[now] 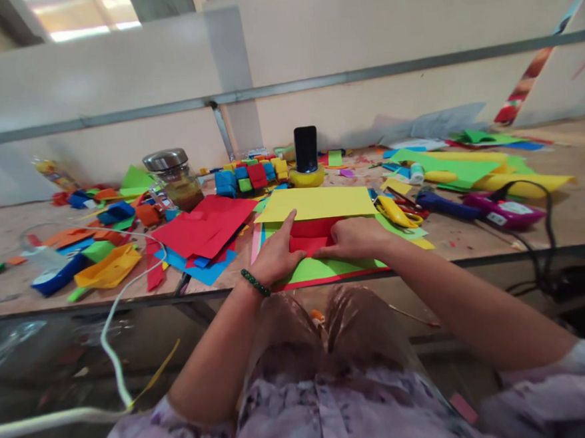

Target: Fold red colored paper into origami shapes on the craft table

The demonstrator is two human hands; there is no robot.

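Note:
A folded piece of red paper (313,234) lies on a stack of coloured sheets at the table's front edge, a raised crease running across it. My left hand (277,250) grips its left side, thumb on the near part and index finger stretched toward the yellow sheet (316,202). At the right side my right hand (356,238) is closed on the same paper, fingers curled and thumb pointing inward. Under both hands is a light green sheet (326,268). The undersides of the fingers are hidden.
Red sheets (206,228) lie left of the stack, near a glass jar (180,183). Behind stand folded paper cubes (254,175) and a phone (306,148) on a yellow tape roll (307,176). Yellow scissors (397,212) and a purple-and-blue corded tool (502,211) are rightward. A white cable (113,338) hangs left.

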